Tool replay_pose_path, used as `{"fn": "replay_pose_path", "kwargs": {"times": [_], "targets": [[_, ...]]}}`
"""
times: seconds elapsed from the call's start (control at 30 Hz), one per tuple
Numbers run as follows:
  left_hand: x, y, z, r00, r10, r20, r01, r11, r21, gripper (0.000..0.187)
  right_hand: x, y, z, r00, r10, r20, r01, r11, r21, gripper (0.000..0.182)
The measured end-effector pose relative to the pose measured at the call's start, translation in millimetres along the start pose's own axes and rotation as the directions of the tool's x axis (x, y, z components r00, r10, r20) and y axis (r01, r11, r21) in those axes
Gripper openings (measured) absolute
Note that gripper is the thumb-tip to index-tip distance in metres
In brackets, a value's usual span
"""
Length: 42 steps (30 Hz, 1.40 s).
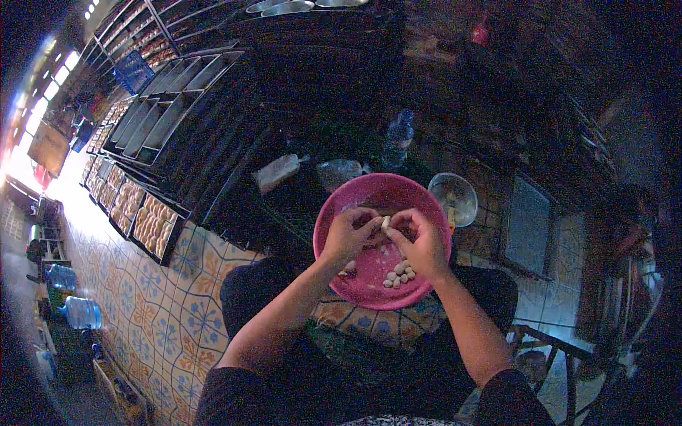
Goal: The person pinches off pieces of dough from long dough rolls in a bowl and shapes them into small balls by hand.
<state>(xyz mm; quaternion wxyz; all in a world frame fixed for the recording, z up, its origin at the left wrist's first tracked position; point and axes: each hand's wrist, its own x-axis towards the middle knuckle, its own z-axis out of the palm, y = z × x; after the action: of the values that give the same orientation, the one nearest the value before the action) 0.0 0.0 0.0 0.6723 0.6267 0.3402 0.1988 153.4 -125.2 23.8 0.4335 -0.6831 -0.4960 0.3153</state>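
A round pink basin (pixel 369 287) sits in front of me, between my knees. Over it, my left hand (pixel 347 238) and my right hand (pixel 420 245) meet, fingertips pinched on a small pale piece of dough (pixel 386 222). Below my right hand, several small pale dough balls (pixel 400 274) lie bunched on the basin floor. A few more pale bits (pixel 348 268) show beside my left wrist, partly hidden by it. White powdery smears mark the inside of the basin.
Behind the basin stand a clear plastic bottle (pixel 398 138) and two plastic bags, one whitish (pixel 278 173) and one clear (pixel 339 172). A metal bowl (pixel 455 199) is at the right. Trays of golden baked pieces (pixel 153 228) line the left; water jugs (pixel 80 312) stand farther left.
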Motion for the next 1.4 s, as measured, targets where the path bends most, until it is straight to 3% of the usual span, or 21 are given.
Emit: {"fn": "replay_pose_path", "kwargs": {"times": [0.07,0.1,0.17,0.2,0.27,0.3,0.37,0.4,0.47,0.6,0.67,0.7,0.77,0.9,0.97,1.1,1.2,1.23,1.27,1.4], "targets": [[-6,12,1,0.999,0.004,0.053,-0.012,0.989,0.150,0.031,2,-4,4,0.987,-0.029,-0.158,0.061,0.978,0.202,0.030],[-16,9,-9,0.999,-0.019,0.047,0.011,0.986,0.169,0.031,-1,-6,17,0.988,-0.017,-0.152,0.051,0.972,0.229,0.030],[-13,7,-6,0.969,0.235,0.079,-0.248,0.908,0.339,0.034,3,-7,12,0.986,-0.065,-0.157,0.074,0.996,0.054,0.026],[-13,6,-2,0.969,0.235,0.077,-0.247,0.912,0.328,0.034,1,-8,8,0.986,-0.061,-0.152,0.069,0.997,0.044,0.026],[-9,9,1,0.991,0.106,0.084,-0.118,0.983,0.142,0.031,3,-9,3,0.985,-0.097,-0.143,0.089,0.994,-0.061,0.026],[-9,8,2,0.991,0.106,0.084,-0.117,0.984,0.136,0.031,2,-10,2,0.985,-0.095,-0.141,0.087,0.994,-0.065,0.026],[-7,7,4,0.981,0.190,0.045,-0.192,0.981,0.041,0.028,4,-11,1,0.961,-0.181,-0.211,0.118,0.953,-0.280,0.026],[-5,5,5,0.981,0.190,0.045,-0.192,0.981,0.039,0.028,5,-8,1,0.961,-0.181,-0.210,0.118,0.952,-0.282,0.026],[-3,1,5,0.996,0.008,0.092,0.031,0.909,-0.417,0.023,10,-1,3,0.951,-0.261,-0.165,0.239,0.961,-0.140,0.024],[-3,4,5,0.997,0.001,0.072,0.030,0.907,-0.420,0.024,6,-7,7,0.958,-0.181,-0.222,0.163,0.982,-0.099,0.021],[-13,20,8,0.996,-0.092,-0.008,0.089,0.979,-0.185,0.024,1,-20,4,0.956,-0.140,-0.257,0.128,0.990,-0.062,0.022],[-11,13,6,0.995,-0.097,-0.006,0.094,0.978,-0.189,0.024,1,-18,2,0.958,-0.135,-0.255,0.123,0.990,-0.063,0.022],[-2,1,1,0.999,-0.027,-0.035,0.032,0.988,0.150,0.024,5,-14,-3,0.953,-0.279,-0.117,0.258,0.952,-0.165,0.023],[-13,19,-2,0.994,-0.109,-0.008,0.109,0.994,-0.026,0.021,2,-20,-1,0.973,-0.182,-0.138,0.173,0.982,-0.081,0.024],[-7,12,-8,0.978,0.204,0.033,-0.203,0.924,0.325,0.021,5,-14,-1,0.980,-0.127,-0.154,0.120,0.991,-0.052,0.024],[-3,6,-8,0.962,0.266,0.060,-0.270,0.903,0.333,0.020,7,-11,-9,0.998,-0.021,-0.051,0.018,0.998,-0.058,0.028],[-3,3,-4,0.955,0.295,0.017,-0.287,0.911,0.296,0.019,11,13,-9,0.998,0.058,-0.013,-0.058,0.998,0.003,0.030],[-5,6,-2,0.970,0.244,0.008,-0.240,0.946,0.219,0.018,11,20,-8,0.987,0.142,0.075,-0.158,0.937,0.310,0.029],[-7,10,-2,0.981,0.192,0.002,-0.190,0.972,0.141,0.017,11,27,-8,0.964,0.191,0.186,-0.264,0.775,0.574,0.028],[-2,13,-6,0.972,0.231,0.034,-0.232,0.933,0.276,0.018,6,10,-11,0.933,0.253,0.257,-0.360,0.628,0.690,0.026]]}}
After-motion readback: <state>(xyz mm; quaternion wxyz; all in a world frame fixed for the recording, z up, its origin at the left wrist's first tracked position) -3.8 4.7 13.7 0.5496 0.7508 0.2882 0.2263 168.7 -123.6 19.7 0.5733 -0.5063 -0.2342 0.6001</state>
